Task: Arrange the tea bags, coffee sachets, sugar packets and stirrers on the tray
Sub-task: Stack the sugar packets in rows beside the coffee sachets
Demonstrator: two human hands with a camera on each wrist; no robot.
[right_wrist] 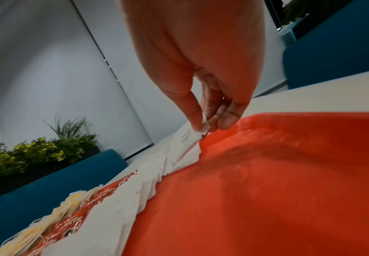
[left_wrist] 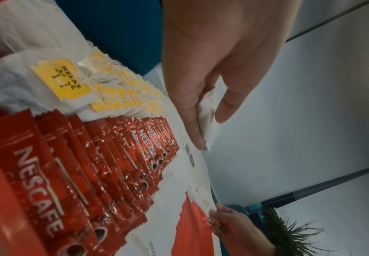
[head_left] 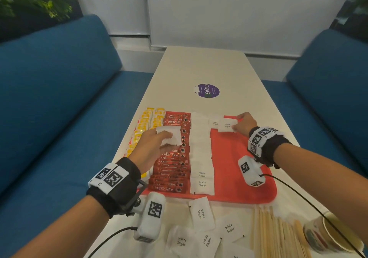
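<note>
Loose sugar packets [head_left: 201, 214] and wooden stirrers [head_left: 278, 236] lie nearest on the tabletop [head_left: 209, 66], short of the red tray [head_left: 245, 178]. On it, from left: tea bags [head_left: 143, 126], coffee sachets [head_left: 175, 170], a sugar column. The right hand [head_left: 244, 124] lowers one packet [head_left: 227, 125] at the far edge; the left hand [head_left: 151, 148] hovers over the coffee with another [head_left: 171, 136].

Left wrist: thumb and fingers [left_wrist: 192, 121] grip that packet clamped, palm down. It could brush the sachets crooked.

Right wrist: fingertips [right_wrist: 227, 119] pinch a corner, wrist high; a careless release may leave it tilted against the rim [right_wrist: 266, 117].
</note>
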